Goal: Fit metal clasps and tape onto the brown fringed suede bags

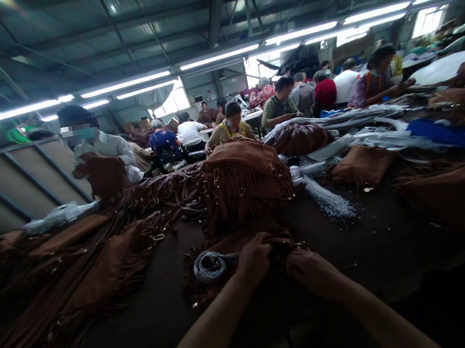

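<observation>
A brown fringed bag (226, 245) lies flat on the dark table in front of me. My left hand (254, 258) is closed on its upper right part, the fingers curled over the edge. Close by on the right, my right hand (308, 267) grips the same bag near its corner; the fingertips are partly hidden in shadow. On the bag's left part rests a coiled strap wrapped in clear plastic (209, 266), just left of my left hand. Right behind the bag rises a stack of brown fringed bags (242, 178) with small metal fittings.
More brown bags lie left (96, 268) and right (365, 165). A bundle of thin clear plastic strands (329, 199) is at the right, with a blue plastic piece (448, 132) beyond. Across the table a person (99, 149) holds a brown piece; several others sit farther back.
</observation>
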A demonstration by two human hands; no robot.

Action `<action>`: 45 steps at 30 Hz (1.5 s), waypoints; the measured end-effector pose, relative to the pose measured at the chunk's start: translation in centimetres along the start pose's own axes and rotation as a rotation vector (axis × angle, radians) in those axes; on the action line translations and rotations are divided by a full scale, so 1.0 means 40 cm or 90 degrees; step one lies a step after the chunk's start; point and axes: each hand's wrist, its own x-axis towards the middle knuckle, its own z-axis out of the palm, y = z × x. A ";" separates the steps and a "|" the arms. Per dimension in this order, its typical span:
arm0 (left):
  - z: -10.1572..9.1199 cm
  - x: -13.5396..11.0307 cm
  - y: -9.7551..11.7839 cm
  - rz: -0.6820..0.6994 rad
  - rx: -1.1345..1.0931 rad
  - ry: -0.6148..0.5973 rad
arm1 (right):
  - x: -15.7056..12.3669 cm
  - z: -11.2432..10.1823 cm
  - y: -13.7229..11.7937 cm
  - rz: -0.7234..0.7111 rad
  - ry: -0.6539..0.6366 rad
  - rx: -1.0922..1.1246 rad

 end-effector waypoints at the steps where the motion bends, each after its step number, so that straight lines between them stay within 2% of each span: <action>1: -0.004 0.006 -0.002 0.011 0.009 -0.014 | 0.001 -0.001 -0.001 0.001 -0.003 0.001; 8: -0.039 0.048 -0.025 0.062 0.072 -0.118 | 0.005 -0.009 -0.007 0.023 -0.003 0.018; 13: -0.055 0.058 -0.028 0.089 0.067 -0.155 | 0.013 -0.006 -0.013 0.074 0.010 0.028; 17: -0.039 0.041 -0.019 0.122 0.098 -0.111 | 0.027 -0.007 -0.037 0.095 0.057 0.004; 20: -0.022 0.021 -0.012 0.137 0.093 -0.060 | 0.049 -0.010 -0.047 0.042 0.156 -0.008; 22: -0.017 0.011 -0.009 0.140 0.075 -0.026 | 0.067 -0.012 -0.038 0.011 0.191 -0.008; 26: -0.020 0.002 -0.009 0.170 0.069 0.050 | 0.096 -0.014 0.005 0.019 0.164 -0.006; 31: -0.011 0.001 -0.013 0.201 0.018 0.068 | 0.105 -0.008 0.024 0.055 0.127 -0.080; 34: 0.003 0.005 -0.017 0.152 -0.059 0.081 | 0.104 0.001 0.023 0.071 0.109 -0.136; 37: 0.011 0.012 -0.019 0.005 -0.155 0.101 | 0.102 0.003 0.023 0.119 0.104 -0.100; 39: 0.008 0.018 -0.019 -0.074 -0.204 0.088 | 0.098 0.003 0.016 0.138 0.118 -0.036; 43: -0.008 0.022 -0.017 -0.105 -0.246 0.050 | 0.089 0.008 -0.025 0.142 0.173 0.009; 45: -0.013 0.021 -0.017 -0.105 -0.252 0.051 | 0.088 0.013 -0.045 0.188 0.176 -0.010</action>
